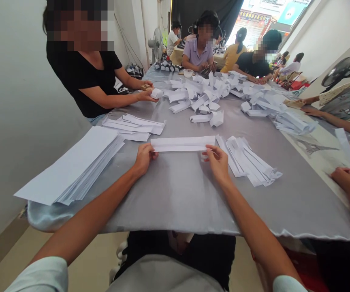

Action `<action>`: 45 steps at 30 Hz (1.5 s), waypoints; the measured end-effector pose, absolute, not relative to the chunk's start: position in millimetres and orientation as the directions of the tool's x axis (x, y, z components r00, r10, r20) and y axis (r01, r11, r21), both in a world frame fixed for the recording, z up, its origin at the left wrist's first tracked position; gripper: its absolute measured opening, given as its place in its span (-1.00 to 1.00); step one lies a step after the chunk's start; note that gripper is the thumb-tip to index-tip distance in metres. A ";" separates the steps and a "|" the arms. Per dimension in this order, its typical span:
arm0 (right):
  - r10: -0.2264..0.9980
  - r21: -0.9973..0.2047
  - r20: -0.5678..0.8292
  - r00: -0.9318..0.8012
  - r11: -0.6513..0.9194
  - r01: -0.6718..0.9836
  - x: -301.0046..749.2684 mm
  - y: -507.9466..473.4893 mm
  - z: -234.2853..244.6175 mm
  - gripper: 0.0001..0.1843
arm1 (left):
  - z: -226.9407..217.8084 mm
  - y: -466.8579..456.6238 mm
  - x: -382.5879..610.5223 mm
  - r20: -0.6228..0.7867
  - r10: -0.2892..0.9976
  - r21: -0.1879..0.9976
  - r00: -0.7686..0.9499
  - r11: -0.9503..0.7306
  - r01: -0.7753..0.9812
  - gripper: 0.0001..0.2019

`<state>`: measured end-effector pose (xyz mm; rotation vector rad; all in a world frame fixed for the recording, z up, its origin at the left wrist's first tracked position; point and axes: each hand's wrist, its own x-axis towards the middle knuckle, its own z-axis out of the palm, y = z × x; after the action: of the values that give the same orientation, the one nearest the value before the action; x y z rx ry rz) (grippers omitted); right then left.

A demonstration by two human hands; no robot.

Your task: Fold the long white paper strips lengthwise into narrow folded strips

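Observation:
A long white paper strip (pixel 182 143), folded lengthwise, lies flat on the grey tablecloth (pixel 178 194) in front of me. My left hand (pixel 144 157) pinches its left end with curled fingers. My right hand (pixel 217 161) pinches its right end, thumb and fingers pressed on the paper. Both forearms reach in from the near table edge.
A stack of flat white sheets (pixel 74 164) lies at my left, a pile of folded strips (pixel 249 160) at my right. More folded strips (pixel 135 127) and a heap of folded paper pieces (pixel 211 97) lie farther out. Several people sit around the table; another person's hand (pixel 346 178) rests at right.

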<state>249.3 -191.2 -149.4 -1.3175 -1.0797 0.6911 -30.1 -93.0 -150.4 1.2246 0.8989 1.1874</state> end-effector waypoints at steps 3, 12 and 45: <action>0.867 -0.980 0.196 0.457 0.182 0.076 256.0 -187.5 -149.0 -0.60 | -147.0 -91.3 -35.2 0.097 0.982 0.981 0.161 -0.067 -0.181 -0.88; 0.895 -0.987 0.122 0.428 0.155 -0.044 259.4 -186.9 -151.5 -0.38 | -145.6 -86.4 -42.0 0.176 0.979 0.983 0.106 -0.169 -0.071 -0.81; 0.971 -0.992 0.093 0.219 0.110 -0.066 260.4 -188.7 -149.6 -0.64 | -141.4 -85.4 -46.4 0.090 0.985 0.994 0.145 -0.080 -0.077 -0.60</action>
<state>260.4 -188.7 -149.6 -1.1740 -1.0409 1.0120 -46.4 -85.4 -141.4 1.2847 1.0063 1.1925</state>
